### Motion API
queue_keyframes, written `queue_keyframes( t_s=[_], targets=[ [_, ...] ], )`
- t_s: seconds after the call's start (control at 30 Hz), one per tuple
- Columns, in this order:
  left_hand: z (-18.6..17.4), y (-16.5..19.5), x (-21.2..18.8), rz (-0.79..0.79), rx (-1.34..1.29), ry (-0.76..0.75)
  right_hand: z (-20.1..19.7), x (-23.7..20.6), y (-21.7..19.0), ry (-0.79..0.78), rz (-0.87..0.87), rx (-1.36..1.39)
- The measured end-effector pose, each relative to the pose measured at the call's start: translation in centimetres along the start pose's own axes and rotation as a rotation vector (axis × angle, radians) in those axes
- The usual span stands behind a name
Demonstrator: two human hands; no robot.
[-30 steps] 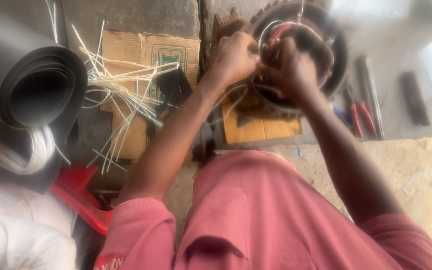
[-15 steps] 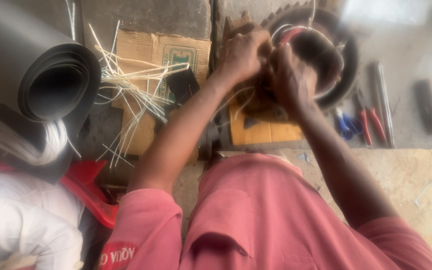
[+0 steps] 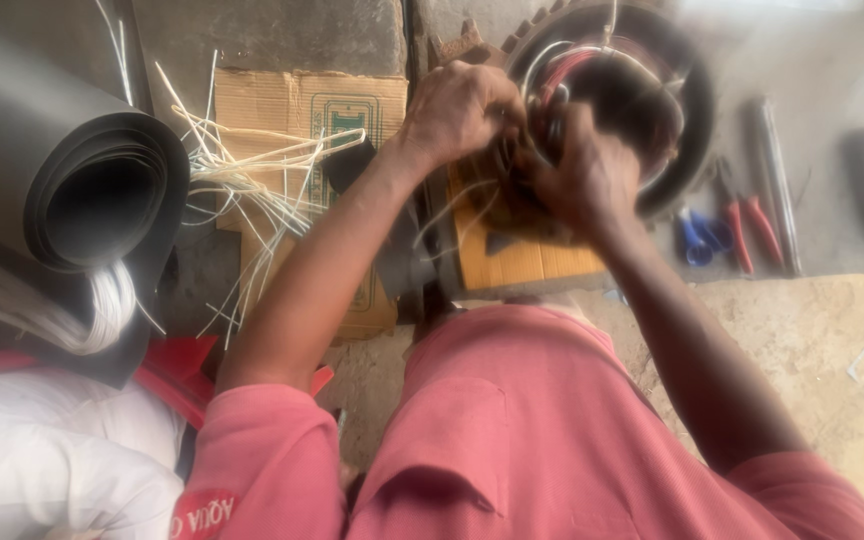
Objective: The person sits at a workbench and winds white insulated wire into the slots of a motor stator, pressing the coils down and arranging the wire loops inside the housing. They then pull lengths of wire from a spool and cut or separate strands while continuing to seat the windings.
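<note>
— What can't you make out here?

— The whole view is soft. The left hand (image 3: 460, 112) and right hand (image 3: 584, 178) cover the near side of the round motor housing (image 3: 674, 75), so their fingertips and whatever they pinch are hidden.

— And the edges?

— The housing's top is cut off, and so is the black rolled sheet (image 3: 72, 190) at the left. The tools (image 3: 742, 225) beside the housing are too blurred to tell apart.

A dark grey round motor casing (image 3: 687, 110) holds red and white wires (image 3: 562, 75). Below it lies an orange board (image 3: 512, 260). Left of the casing are pale cream strips (image 3: 252, 190) on a brown cardboard box (image 3: 282, 105) with a green printed pattern, and a black rolled sheet (image 3: 72, 170). Right of the casing lie red-handled pliers (image 3: 742, 225) and a blue-handled tool (image 3: 697, 235).
</note>
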State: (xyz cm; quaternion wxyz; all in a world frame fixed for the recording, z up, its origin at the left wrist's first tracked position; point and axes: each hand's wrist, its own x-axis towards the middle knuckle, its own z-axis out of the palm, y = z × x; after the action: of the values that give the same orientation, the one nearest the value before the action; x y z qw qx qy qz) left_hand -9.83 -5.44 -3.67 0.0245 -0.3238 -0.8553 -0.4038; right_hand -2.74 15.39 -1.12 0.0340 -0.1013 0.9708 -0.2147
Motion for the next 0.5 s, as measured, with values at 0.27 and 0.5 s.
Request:
queue_keyframes(
  t_s=[0.27, 0.5],
  targets=[
    [0.0, 0.2, 1.0, 0.155, 0.156, -0.077, 0.6, 0.1, -0.6, 0.052, -0.048, -0.095],
    [0.2, 0.0, 2.4, -0.038, 0.284, -0.215, -0.4, 0.8, -1.9, -0.227, 0.175, -0.183]
  ],
)
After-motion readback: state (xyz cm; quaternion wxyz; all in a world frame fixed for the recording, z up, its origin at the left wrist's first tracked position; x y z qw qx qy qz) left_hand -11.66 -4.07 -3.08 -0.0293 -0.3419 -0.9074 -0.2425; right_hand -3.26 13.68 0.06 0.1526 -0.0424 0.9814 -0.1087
